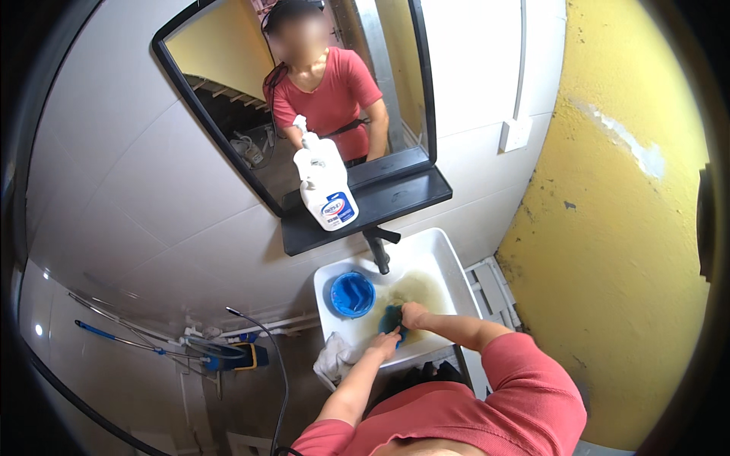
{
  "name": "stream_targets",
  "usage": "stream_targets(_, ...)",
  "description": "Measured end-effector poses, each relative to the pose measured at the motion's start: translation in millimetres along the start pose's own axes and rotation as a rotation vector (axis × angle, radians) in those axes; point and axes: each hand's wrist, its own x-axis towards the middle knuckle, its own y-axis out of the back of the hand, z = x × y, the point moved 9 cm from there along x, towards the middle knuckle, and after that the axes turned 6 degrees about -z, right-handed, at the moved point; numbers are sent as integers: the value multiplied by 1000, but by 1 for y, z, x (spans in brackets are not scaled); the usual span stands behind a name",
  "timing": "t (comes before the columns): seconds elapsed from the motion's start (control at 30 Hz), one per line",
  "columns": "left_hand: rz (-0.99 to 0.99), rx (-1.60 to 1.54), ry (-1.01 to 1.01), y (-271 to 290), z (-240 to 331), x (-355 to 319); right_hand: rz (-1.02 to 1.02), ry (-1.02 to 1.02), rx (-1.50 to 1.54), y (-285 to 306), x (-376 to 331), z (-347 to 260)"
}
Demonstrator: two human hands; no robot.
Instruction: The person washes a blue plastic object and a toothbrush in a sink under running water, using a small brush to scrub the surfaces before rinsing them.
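Murky, brownish water stands in the white sink [450, 266]. A dark teal-blue cloth-like piece [391, 321] lies partly in it, too small and wet for me to make out exactly. My right hand [414, 315] is closed at its right side, gripping it. My left hand [385, 345] holds its near end at the front of the basin, with fingers pressed on it. Left of both hands, a round blue tub [352, 295] sits inside the sink. A crumpled whitish cloth [333, 359] hangs over the sink's front left corner.
Above the sink is a black tap [378, 252] below a black shelf [403, 199], which carries a white pump bottle [328, 196]. A black-framed mirror [228, 144] hangs behind. To the right rises a yellow wall [623, 266]; at lower left are a blue mop bucket [228, 359] and poles [114, 333].
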Motion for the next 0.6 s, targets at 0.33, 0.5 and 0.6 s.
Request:
stream_targets(0.33, -45, 12, -43, 17, 13, -12, -64, 92, 18, -10, -27, 17)
stream_targets(0.5, -48, -14, -81, 8, 16, 0, -86, 188, -185, 13, -54, 2)
stream_targets(0.6, -44, 19, -60, 10, 19, 3, -18, 273, -390, 10, -33, 4)
